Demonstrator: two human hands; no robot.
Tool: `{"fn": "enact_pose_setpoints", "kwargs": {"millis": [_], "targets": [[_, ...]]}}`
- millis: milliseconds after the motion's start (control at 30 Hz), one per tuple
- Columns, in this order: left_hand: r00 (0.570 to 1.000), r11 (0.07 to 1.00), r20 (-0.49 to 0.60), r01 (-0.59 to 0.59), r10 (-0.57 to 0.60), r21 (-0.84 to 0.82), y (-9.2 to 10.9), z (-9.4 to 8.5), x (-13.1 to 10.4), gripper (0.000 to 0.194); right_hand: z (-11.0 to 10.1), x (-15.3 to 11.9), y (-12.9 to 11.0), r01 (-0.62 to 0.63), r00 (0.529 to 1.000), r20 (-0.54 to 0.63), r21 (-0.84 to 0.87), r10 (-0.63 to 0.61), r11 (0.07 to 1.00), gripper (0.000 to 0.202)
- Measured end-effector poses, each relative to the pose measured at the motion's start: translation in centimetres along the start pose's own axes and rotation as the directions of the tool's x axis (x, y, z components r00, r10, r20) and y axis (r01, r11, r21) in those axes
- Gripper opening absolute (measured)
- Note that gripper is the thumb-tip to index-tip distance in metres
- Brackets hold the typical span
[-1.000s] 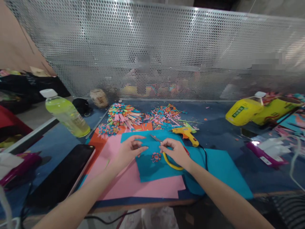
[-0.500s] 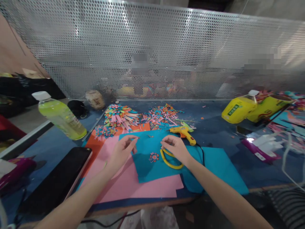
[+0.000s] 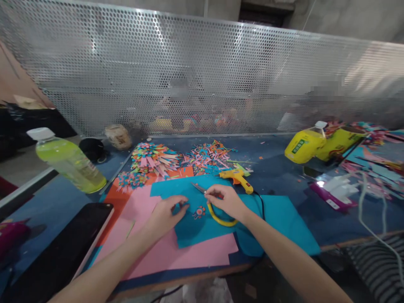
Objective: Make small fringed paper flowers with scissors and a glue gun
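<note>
My right hand (image 3: pixel 224 200) is closed on yellow-handled scissors (image 3: pixel 221 219), whose metal blades point up and to the left above the blue paper (image 3: pixel 202 233). My left hand (image 3: pixel 168 212) hovers over the edge where pink paper (image 3: pixel 142 252) meets the blue sheet. Its fingers are curled, with a gap between thumb and forefinger and nothing visible in them. Between the hands, a small pink and orange paper flower (image 3: pixel 199 212) lies on the blue paper. Beyond the right hand rests a yellow glue gun (image 3: pixel 237 178).
Fringed paper flowers (image 3: pixel 153 159) and cut scraps (image 3: pixel 208 155) lie at the back. A green drink bottle (image 3: pixel 71 162) and black phone (image 3: pixel 63 252) are left. Yellow bottle (image 3: pixel 304 145) and purple packet (image 3: pixel 333 198) sit right. A perforated metal screen (image 3: pixel 205 75) stands behind.
The scissors' blades now show in front of my right hand, raised from the paper. My left hand has moved slightly lower. The whole view has shifted a little.
</note>
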State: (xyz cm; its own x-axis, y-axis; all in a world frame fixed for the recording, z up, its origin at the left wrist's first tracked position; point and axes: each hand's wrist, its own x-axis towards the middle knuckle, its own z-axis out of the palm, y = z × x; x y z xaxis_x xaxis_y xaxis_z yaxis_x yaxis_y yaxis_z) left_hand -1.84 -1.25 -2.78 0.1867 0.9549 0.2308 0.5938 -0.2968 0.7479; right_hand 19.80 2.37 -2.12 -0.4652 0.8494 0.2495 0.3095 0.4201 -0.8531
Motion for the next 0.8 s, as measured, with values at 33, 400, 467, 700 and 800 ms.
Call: {"fn": "enact_pose_setpoints", "kwargs": {"millis": [33,400,467,700,800], "targets": [[1.000,1.000,0.000,0.003,-0.003,-0.001,-0.1,0.1,0.0,0.012,-0.4,-0.1,0.0,0.008,1.000,-0.001,-0.046,-0.008,0.999,0.016],[0.953,0.846,0.038,0.285,-0.301,-0.451,-1.1,0.4,1.1,0.036,-0.1,-3.5,-0.8,-0.145,0.981,-0.029,-0.762,0.190,0.631,0.033],[0.955,0.845,0.044,0.280,-0.293,-0.455,-1.5,0.5,1.2,0.036,0.4,-3.1,-1.2,-0.205,0.963,-0.055,-0.786,0.264,0.584,0.038],[0.969,0.871,0.008,0.226,-0.247,-0.436,-1.5,0.6,1.2,0.030,0.5,-2.3,-1.4,-0.319,0.935,-0.149,-0.753,0.323,0.576,0.030],[0.972,0.868,-0.007,0.206,-0.235,-0.452,-1.0,0.4,0.9,0.028,0.3,-2.9,-1.2,-0.382,0.923,-0.238,-0.652,0.301,0.655,0.034]]}}
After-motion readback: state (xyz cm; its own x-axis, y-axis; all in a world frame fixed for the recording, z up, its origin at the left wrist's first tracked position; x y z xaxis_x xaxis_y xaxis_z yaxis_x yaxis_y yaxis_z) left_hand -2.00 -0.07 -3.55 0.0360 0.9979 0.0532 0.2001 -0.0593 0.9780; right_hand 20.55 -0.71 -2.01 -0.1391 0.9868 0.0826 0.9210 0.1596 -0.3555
